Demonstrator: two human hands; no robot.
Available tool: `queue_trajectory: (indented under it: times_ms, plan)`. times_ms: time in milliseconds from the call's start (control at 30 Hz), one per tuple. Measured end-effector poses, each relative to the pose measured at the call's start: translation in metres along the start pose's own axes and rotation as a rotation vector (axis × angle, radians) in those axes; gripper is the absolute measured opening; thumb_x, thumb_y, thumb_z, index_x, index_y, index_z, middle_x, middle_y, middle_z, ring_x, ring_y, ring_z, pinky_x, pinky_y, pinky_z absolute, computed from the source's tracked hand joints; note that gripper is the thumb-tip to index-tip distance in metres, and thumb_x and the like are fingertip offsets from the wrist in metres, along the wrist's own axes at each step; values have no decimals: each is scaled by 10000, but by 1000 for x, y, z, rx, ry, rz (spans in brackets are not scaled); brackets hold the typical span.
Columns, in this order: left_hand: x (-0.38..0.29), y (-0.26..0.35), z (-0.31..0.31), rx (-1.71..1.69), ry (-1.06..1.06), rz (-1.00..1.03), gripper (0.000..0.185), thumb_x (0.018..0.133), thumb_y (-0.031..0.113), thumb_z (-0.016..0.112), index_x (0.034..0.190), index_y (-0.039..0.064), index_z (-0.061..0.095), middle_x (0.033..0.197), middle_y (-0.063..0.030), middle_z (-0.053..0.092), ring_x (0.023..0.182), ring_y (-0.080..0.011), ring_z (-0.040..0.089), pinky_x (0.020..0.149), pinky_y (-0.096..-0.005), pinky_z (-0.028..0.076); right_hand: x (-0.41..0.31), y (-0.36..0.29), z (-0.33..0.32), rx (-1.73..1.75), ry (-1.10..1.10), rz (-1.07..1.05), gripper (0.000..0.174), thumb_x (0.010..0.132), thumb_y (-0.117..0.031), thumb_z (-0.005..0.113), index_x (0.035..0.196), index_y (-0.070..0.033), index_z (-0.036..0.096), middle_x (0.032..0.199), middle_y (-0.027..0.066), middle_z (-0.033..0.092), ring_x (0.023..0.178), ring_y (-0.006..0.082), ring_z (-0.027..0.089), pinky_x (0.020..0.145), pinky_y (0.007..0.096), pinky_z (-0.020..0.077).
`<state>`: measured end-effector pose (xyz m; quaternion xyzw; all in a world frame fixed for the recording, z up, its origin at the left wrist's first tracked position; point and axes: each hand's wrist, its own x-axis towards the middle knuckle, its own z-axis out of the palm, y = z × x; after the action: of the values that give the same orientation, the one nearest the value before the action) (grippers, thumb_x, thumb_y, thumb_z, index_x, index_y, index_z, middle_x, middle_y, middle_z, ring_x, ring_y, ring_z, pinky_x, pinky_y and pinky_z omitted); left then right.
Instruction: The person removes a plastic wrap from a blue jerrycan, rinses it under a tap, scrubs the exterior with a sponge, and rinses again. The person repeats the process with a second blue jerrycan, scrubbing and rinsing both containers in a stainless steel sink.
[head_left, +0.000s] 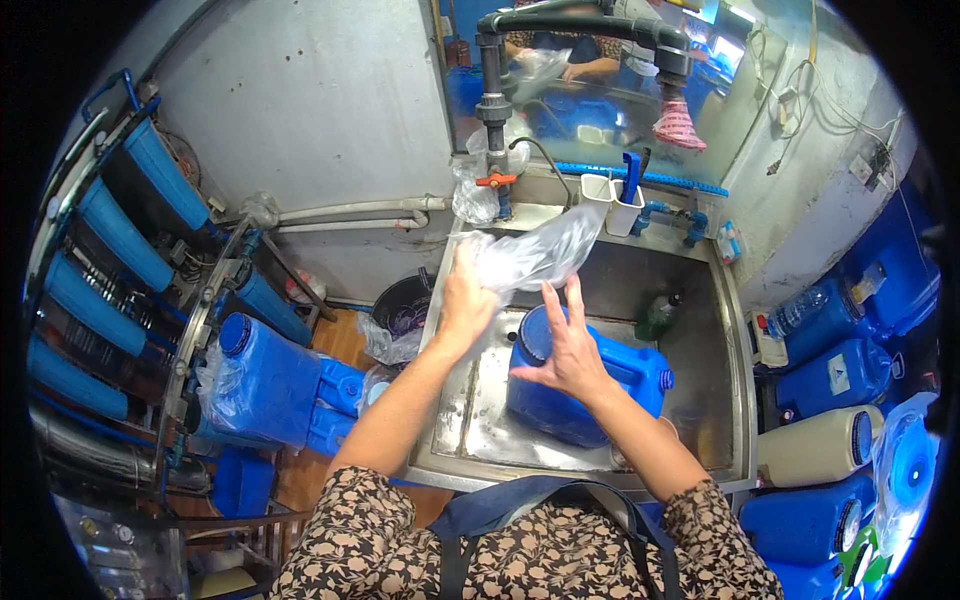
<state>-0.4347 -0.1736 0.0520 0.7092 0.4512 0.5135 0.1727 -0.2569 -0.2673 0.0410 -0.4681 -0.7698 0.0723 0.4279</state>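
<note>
My left hand (471, 304) grips one end of a clear plastic bag (536, 251), which stretches up to the right and is blurred. Fingers apart, my right hand (564, 345) is raised just under the bag; its fingertips come close to the plastic, and I cannot tell if they touch. Below it a blue plastic jug (551, 405) with a screw cap (538, 334) and a moulded handle stands in the stainless steel sink (491, 442). My right hand and forearm hide part of the jug.
A green bottle (660, 316) stands at the sink's back right. Above rises a dark pipe (491, 75) with an orange-handled valve (496, 180). White holders (624, 214) sit on the back ledge. Blue jugs (266, 379) stand left; more containers (814, 450) line the right. Filter housings (124, 232) hang far left.
</note>
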Motion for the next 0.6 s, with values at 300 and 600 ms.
queue_trajectory:
  times_ms: [300,600]
  plan:
    - [2,-1,18,-945,-587,-709,336,907,103,589,1227,5,577,1141,-104,647,1009,-177,629,871,-327,508,39,40,23,57,127,33,529,669,42,629,1177,-103,636,1234,190,595,1053,348,633,842,366,535]
    - [4,-61,31,-895,-418,-745,757,960,637,333,1454,65,360,1445,-101,439,1254,-204,477,1075,-370,336,60,80,28,1407,141,1015,281,802,22,564,1069,77,631,976,146,689,820,272,697,758,387,576]
